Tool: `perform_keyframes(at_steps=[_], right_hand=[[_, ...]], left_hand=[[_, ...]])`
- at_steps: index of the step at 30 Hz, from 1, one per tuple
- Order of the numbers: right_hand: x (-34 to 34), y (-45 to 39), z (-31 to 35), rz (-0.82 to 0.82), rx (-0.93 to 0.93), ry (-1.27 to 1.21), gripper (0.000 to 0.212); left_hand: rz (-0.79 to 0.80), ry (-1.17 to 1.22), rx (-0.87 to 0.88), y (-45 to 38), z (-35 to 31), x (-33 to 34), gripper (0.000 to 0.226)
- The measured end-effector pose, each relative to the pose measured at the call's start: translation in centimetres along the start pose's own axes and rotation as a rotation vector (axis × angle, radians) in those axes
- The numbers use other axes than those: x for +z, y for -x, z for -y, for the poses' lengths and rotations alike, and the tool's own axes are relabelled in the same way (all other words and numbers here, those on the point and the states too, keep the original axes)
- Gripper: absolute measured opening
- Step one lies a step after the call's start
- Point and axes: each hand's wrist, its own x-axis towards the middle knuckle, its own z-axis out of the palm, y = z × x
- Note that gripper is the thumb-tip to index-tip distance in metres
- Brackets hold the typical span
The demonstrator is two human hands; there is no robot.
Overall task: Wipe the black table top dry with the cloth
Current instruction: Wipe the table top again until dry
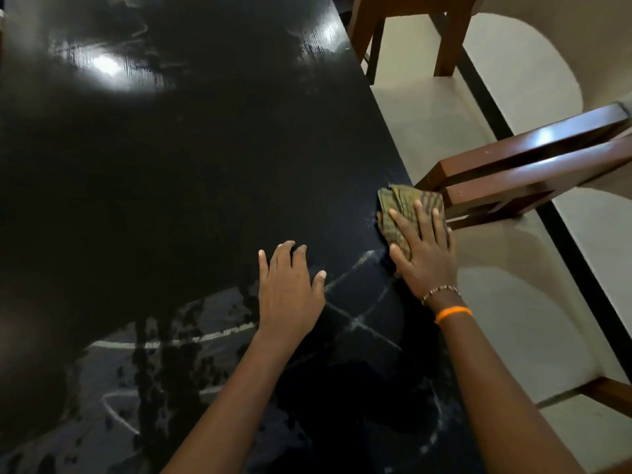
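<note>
The glossy black table top point(191, 172) fills most of the view and carries wet streaks and droplets near its front. A folded green-and-brown striped cloth point(403, 206) lies at the table's right edge. My right hand point(424, 251) presses flat on the cloth, fingers spread over it. My left hand point(290, 289) rests palm down on the bare table surface to the left of the cloth, fingers apart, holding nothing.
A brown wooden chair point(533, 165) stands close to the table's right edge, just beyond the cloth. Another wooden chair point(410, 32) stands further back on the right. Pale floor tiles point(513, 302) with a dark strip run along the right side.
</note>
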Motion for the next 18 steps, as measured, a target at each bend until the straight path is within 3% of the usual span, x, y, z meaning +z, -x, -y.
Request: perform_keyframes(at_steps=[7,18], right_hand=[[1.0,3.7,3.4,-0.041,0.169,0.006,0.07],[5.0,7.6,21.1,0.033,-0.188,-0.043,0.065]], left_hand=[[-0.029,0.182,0.054,2.8,0.2,-0.6,0.045],[-0.102,0.386,-0.201,9.4,10.3,-4.6,0.049]])
